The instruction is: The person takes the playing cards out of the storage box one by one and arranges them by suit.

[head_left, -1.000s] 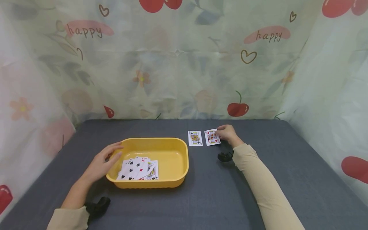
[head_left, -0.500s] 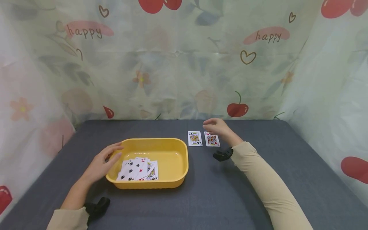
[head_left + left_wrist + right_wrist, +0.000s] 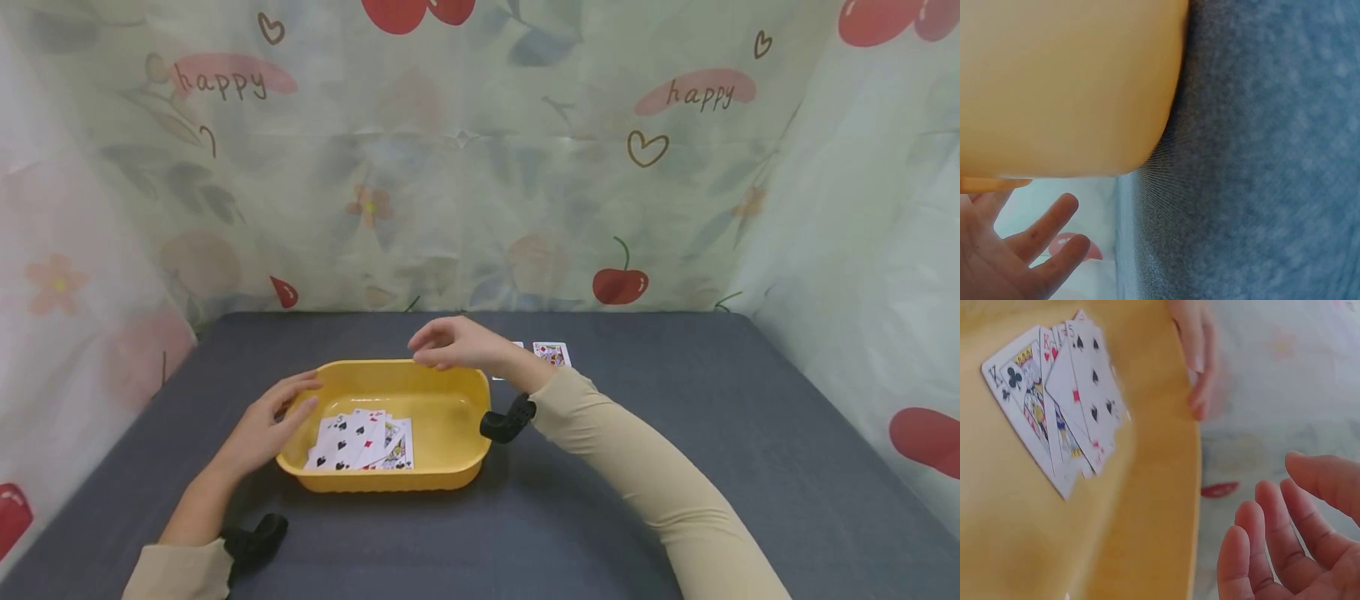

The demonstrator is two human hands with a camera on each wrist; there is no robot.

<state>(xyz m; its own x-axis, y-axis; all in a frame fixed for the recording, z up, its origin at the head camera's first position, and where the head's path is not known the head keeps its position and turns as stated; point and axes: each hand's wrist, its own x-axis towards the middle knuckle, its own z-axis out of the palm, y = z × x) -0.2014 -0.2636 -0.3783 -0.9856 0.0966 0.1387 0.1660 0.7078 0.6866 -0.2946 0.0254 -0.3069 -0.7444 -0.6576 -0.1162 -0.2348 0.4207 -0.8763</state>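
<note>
A yellow plastic basin [image 3: 450, 421] stands left of centre on the dark cloth. Inside it lies an overlapping pile of playing cards [image 3: 352, 442]; a five of spades and the king of clubs [image 3: 1022, 381] show in the right wrist view. My left hand [image 3: 264, 423] rests at the basin's left rim, fingers loosely extended. My right hand [image 3: 465, 343], relaxed and holding nothing, hovers over the far right rim. Behind its wrist, the king of diamonds [image 3: 551, 352] lies face up on the cloth. Most of another card [image 3: 518, 343], left of that king, is hidden by the arm.
A dark grey cloth [image 3: 600, 533] covers the table. Printed curtains [image 3: 465, 225] rise behind it and along both sides. Black wrist cameras sit on the left wrist [image 3: 255, 540] and right wrist [image 3: 508, 419].
My right hand has let go of the king of diamonds and moved left to the basin's far rim. The left hand and basin have stayed in place.
</note>
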